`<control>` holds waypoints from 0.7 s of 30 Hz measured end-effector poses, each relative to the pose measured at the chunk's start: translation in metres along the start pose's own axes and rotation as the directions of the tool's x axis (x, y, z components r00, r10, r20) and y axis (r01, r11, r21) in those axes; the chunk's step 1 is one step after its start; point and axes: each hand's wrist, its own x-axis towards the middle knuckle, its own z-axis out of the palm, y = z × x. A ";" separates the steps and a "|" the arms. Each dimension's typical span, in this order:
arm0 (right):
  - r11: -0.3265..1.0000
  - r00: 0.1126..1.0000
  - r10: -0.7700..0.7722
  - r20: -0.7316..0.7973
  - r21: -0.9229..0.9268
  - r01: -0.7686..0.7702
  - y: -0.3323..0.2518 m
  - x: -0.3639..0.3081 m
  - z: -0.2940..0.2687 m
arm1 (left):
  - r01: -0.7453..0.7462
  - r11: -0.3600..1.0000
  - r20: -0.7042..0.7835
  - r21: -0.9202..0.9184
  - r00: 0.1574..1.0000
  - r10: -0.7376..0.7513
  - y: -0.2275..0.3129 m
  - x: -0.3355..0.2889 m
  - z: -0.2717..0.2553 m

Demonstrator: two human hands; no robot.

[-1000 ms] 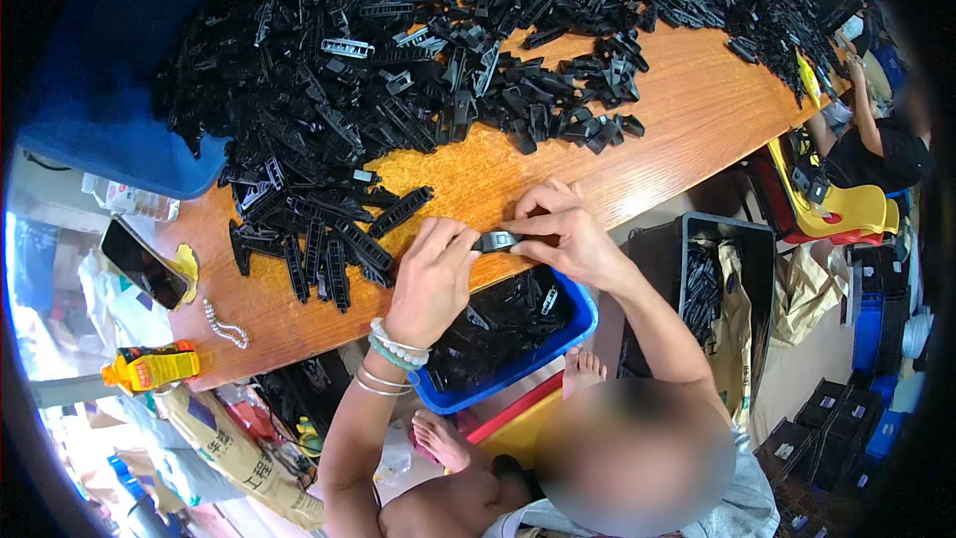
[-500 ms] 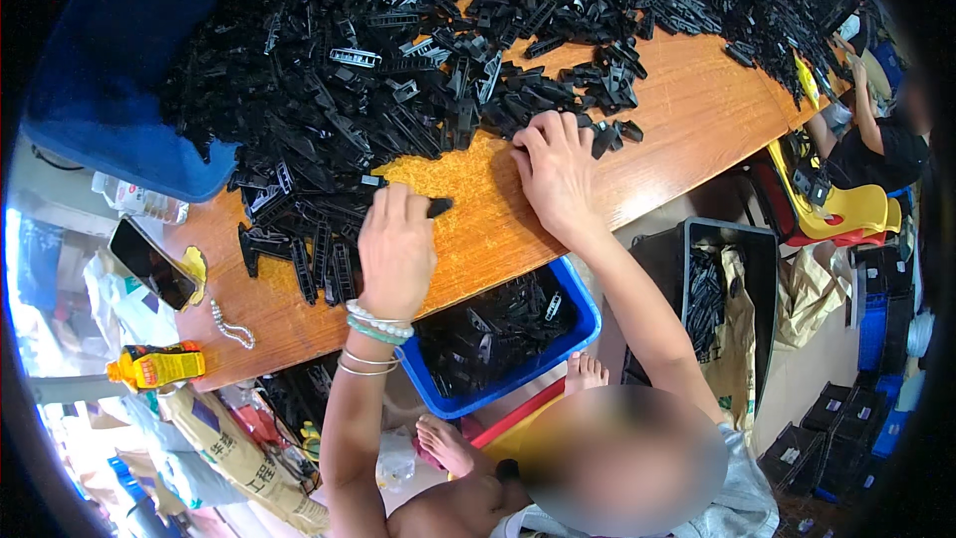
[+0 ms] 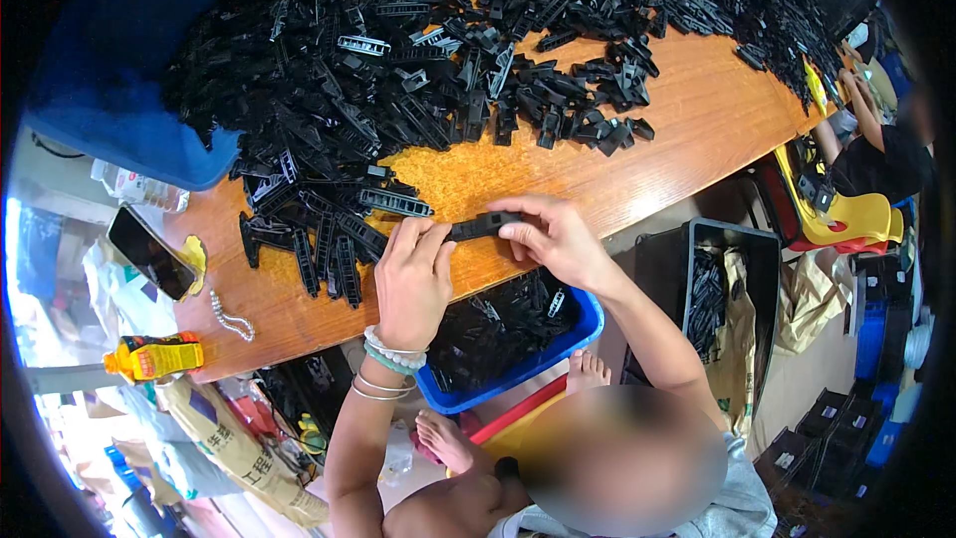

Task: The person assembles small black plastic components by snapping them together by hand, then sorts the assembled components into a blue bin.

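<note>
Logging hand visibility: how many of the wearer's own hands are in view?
2: left hand at the left end of some black plastic, right hand at its right end.

the left hand (image 3: 412, 281) shows its back, fingers bent and bunched in a closed grip, their tips turned toward those of the right hand (image 3: 561, 247). its wrist (image 3: 398, 339) lies below the fingers, with the left forearm (image 3: 364, 418) running down from there. the right hand comes in from the other side — forefinger reaching leftward, thumb just beneath it, the two set in a pinch. the right forearm (image 3: 647, 324) slants down and rightward from its fingers. both sets of fingertips are near each other — close, but not touching.
</note>
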 end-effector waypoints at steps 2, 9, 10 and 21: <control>0.999 1.000 -0.004 0.007 -0.040 0.004 0.003 0.003 -0.002 | 0.007 1.000 -0.008 -0.001 1.000 -0.007 -0.001 0.003 -0.002; 0.800 0.942 -0.334 0.017 -0.523 0.293 0.006 0.010 -0.013 | -0.053 0.997 -0.036 -0.051 0.998 0.051 -0.005 0.005 -0.001; 0.758 0.898 -0.437 0.040 -0.522 0.392 0.008 0.012 -0.013 | -0.057 0.997 -0.038 -0.060 0.998 0.055 -0.004 0.005 -0.002; 0.783 0.900 -0.390 0.196 -0.443 0.436 -0.004 0.007 -0.028 | -0.075 0.995 0.020 -0.072 0.997 0.077 -0.016 0.018 -0.024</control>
